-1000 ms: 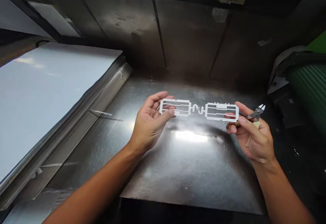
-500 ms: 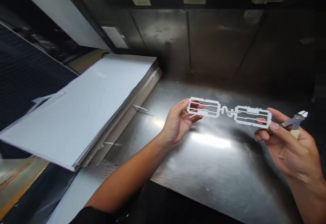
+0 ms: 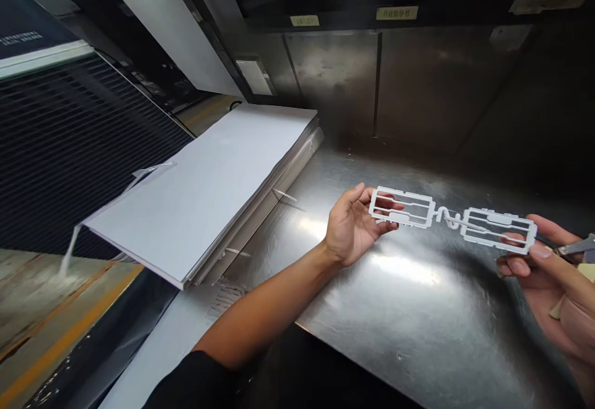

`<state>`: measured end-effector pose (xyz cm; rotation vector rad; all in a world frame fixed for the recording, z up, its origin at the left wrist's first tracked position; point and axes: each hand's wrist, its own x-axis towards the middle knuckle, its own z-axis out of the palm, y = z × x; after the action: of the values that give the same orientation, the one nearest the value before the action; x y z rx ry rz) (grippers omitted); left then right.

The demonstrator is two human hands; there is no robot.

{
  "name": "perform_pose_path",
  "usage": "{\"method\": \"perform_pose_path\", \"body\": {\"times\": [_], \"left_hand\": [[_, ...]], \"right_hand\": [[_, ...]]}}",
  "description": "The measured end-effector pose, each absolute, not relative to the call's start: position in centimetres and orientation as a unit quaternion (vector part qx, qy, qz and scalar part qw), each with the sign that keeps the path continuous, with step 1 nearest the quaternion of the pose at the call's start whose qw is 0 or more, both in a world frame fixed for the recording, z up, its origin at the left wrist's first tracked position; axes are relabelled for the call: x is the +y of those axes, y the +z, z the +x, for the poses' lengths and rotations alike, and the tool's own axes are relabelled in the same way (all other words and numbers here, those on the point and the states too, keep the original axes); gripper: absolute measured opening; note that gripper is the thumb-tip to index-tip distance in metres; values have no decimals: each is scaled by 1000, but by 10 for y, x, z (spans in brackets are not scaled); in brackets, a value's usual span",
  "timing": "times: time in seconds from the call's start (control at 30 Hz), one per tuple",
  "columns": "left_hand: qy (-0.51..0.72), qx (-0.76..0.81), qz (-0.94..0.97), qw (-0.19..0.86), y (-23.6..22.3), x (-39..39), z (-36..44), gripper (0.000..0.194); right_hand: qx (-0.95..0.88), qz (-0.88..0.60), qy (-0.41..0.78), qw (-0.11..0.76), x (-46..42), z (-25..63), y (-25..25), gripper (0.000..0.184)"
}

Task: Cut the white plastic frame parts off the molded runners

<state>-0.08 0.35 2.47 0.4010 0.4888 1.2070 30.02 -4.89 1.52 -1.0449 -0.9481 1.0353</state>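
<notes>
Evidently, the white plastic piece point(image 3: 436, 214), two slotted rectangular frames joined by an S-shaped link point(image 3: 453, 224), was held in the air above the brushed stainless-steel bench point(image 3: 395, 316). Right hand point(image 3: 553, 272): closed on the outer end of its frame, thumb in front and a finger behind. Grey metal cutters with a cream part point(image 3: 575, 248) also lay in that hand, partly out of view. Left hand point(image 3: 353, 226): half open, thumb raised beside the other frame's outer end, fingers behind it; contact could not be determined. Toward the person's left, a flat stack with a smooth white top sheet point(image 3: 223, 180) was observed, thin white strips point(image 3: 284, 196) protruding from its side over the bench.
</notes>
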Motion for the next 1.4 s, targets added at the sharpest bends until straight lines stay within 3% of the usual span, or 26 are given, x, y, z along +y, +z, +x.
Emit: {"method": "perform_pose_path", "body": {"times": [0.13, 0.57, 1.03, 1.4], "left_hand": [[549, 227, 169, 786, 28, 3, -2, 63], [541, 256, 202, 775, 22, 3, 0, 38], [555, 243, 187, 773, 25, 2, -2, 31], [515, 305, 223, 769, 28, 1, -5, 49]], "right_hand": [[-405, -470, 456, 639, -49, 301, 15, 57], [-389, -483, 460, 636, -49, 294, 22, 53], [-389, -470, 474, 635, -55, 291, 28, 48], [-386, -432, 521, 627, -62, 286, 27, 41]]}}
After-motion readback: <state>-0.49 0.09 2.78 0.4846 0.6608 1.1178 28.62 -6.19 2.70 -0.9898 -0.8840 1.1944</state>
